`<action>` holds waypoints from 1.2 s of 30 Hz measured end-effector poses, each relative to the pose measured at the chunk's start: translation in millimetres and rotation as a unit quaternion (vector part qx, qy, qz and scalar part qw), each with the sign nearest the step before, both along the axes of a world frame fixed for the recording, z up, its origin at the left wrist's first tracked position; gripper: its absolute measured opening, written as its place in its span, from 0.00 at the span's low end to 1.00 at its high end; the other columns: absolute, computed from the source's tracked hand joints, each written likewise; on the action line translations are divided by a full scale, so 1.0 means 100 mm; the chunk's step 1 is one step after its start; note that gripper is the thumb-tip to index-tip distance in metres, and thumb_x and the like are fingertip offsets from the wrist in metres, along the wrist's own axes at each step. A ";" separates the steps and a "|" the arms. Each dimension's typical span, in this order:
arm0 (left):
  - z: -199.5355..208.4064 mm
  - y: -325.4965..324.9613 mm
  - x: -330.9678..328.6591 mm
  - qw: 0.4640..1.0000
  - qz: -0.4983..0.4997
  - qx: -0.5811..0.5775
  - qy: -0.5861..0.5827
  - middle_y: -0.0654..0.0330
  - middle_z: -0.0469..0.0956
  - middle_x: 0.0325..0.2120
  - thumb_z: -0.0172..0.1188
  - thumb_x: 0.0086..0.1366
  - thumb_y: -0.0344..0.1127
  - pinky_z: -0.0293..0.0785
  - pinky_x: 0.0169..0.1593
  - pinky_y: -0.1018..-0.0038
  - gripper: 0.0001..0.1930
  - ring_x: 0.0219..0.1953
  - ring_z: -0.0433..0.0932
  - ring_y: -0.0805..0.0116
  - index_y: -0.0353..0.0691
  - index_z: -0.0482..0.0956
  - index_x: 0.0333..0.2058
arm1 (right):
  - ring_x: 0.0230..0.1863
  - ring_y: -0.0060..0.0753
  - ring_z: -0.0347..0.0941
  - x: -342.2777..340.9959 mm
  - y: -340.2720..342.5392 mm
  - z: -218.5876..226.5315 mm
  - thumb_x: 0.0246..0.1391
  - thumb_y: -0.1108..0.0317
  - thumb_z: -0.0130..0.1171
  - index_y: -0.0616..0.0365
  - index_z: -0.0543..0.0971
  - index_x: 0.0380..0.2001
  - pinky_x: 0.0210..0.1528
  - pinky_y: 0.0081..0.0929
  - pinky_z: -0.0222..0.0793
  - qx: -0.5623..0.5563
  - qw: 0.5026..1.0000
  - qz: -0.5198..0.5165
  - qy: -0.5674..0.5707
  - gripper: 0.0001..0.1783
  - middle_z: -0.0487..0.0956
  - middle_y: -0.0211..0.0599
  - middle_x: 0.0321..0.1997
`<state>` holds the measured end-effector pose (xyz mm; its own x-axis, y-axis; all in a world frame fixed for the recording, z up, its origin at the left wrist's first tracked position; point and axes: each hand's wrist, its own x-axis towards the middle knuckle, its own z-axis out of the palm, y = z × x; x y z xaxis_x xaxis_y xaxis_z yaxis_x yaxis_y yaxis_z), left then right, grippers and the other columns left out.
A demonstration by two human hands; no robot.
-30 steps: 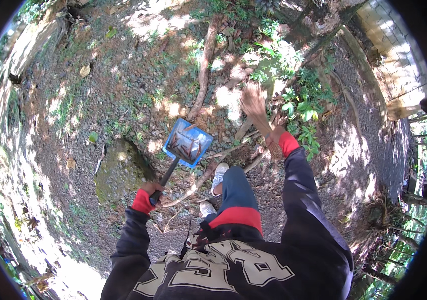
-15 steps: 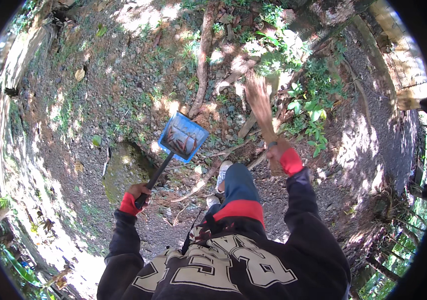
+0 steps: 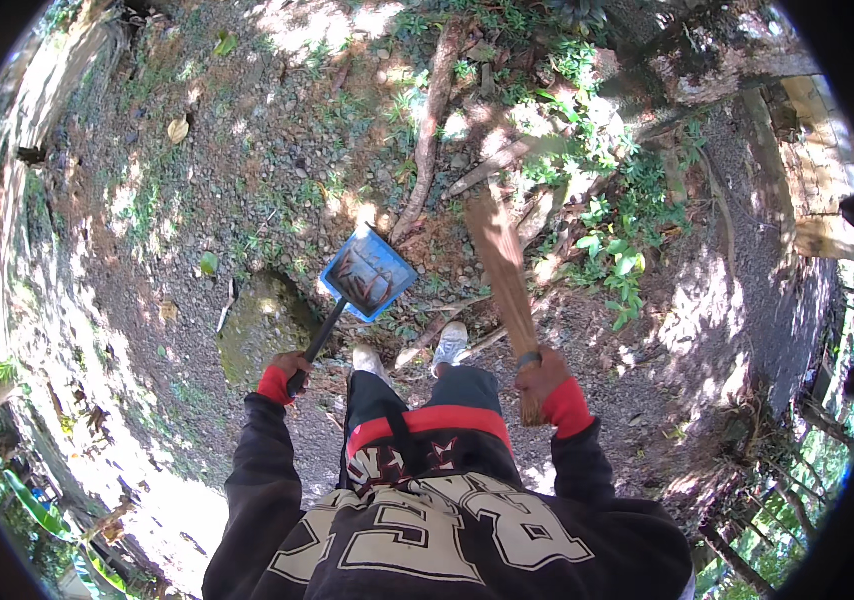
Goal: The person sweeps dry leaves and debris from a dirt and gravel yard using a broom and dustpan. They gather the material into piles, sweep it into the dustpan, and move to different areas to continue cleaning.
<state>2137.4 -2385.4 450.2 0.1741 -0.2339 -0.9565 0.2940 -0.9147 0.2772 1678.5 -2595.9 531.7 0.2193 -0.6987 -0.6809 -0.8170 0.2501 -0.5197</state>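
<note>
My left hand (image 3: 288,374) is closed round the black handle of a blue dustpan (image 3: 402,271), held out in front of me to the left. Several dry brown leaves (image 3: 360,274) lie in its pan. In my right hand (image 3: 544,374) is a brown stick broom (image 3: 500,255), gripped near its bound end. The broom's bristles point away from me, to the right of the dustpan, and their far tips are a little blurred. I cannot tell whether they touch the ground.
Both my shoes (image 3: 450,343) stand on gravelly soil. A mossy rock (image 3: 265,325) sits beside my left hand. Ahead are a long root or branch (image 3: 435,125) and other thin branches. Leafy green plants (image 3: 619,255) grow to the right, near wooden boards (image 3: 827,237).
My right hand and the broom have come nearer my body, the bristles shifting slightly left. My left hand has moved slightly right with the dustpan. Both feet now show almost level.
</note>
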 end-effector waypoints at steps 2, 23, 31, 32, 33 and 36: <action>-0.05 0.01 0.10 1.000 0.018 0.002 0.005 0.59 0.68 0.15 0.55 0.50 0.28 0.65 0.12 0.69 0.18 0.14 0.68 0.67 0.36 0.72 0.43 | 0.34 0.48 0.75 0.05 -0.44 -0.24 0.32 0.57 0.64 0.56 0.79 0.34 0.36 0.38 0.71 -0.039 0.988 0.104 0.103 0.22 0.77 0.47 0.27; -0.49 -0.21 0.92 0.909 -0.353 -0.193 -0.111 0.51 0.76 0.16 0.61 0.48 0.32 0.72 0.17 0.65 0.10 0.14 0.76 0.60 0.33 0.76 0.28 | 0.29 0.40 0.75 1.22 -0.90 -0.19 0.24 0.65 0.68 0.68 0.75 0.30 0.32 0.33 0.71 0.042 0.989 -0.051 0.133 0.25 0.77 0.46 0.27; -0.82 0.02 0.96 0.943 -0.304 -0.113 -0.074 0.52 0.76 0.15 0.61 0.49 0.34 0.72 0.16 0.65 0.11 0.14 0.76 0.61 0.34 0.75 0.29 | 0.26 0.38 0.75 0.75 -0.39 0.17 0.26 0.67 0.67 0.67 0.76 0.27 0.27 0.31 0.71 0.096 0.991 -0.079 -0.044 0.20 0.77 0.47 0.23; -0.86 0.02 0.93 0.912 -0.365 -0.155 -0.104 0.52 0.76 0.15 0.60 0.49 0.34 0.72 0.17 0.65 0.11 0.14 0.76 0.61 0.34 0.75 0.29 | 0.25 0.38 0.75 0.67 -0.31 0.23 0.26 0.67 0.67 0.67 0.76 0.26 0.27 0.31 0.71 0.086 0.990 -0.100 -0.047 0.19 0.77 0.47 0.23; -0.88 0.03 0.88 0.887 -0.418 -0.148 -0.129 0.52 0.76 0.15 0.61 0.49 0.34 0.72 0.17 0.66 0.11 0.15 0.76 0.61 0.33 0.75 0.28 | 0.26 0.38 0.75 0.68 -0.27 0.19 0.26 0.68 0.66 0.68 0.76 0.26 0.27 0.31 0.71 0.051 0.992 -0.113 -0.032 0.19 0.76 0.48 0.23; -0.85 -0.04 0.76 0.923 -0.365 -0.069 -0.100 0.52 0.76 0.15 0.61 0.49 0.34 0.73 0.19 0.66 0.10 0.15 0.77 0.61 0.33 0.76 0.28 | 0.27 0.40 0.75 1.02 -0.21 -0.31 0.27 0.67 0.66 0.66 0.77 0.28 0.29 0.32 0.71 -0.024 0.993 -0.108 0.047 0.20 0.76 0.47 0.24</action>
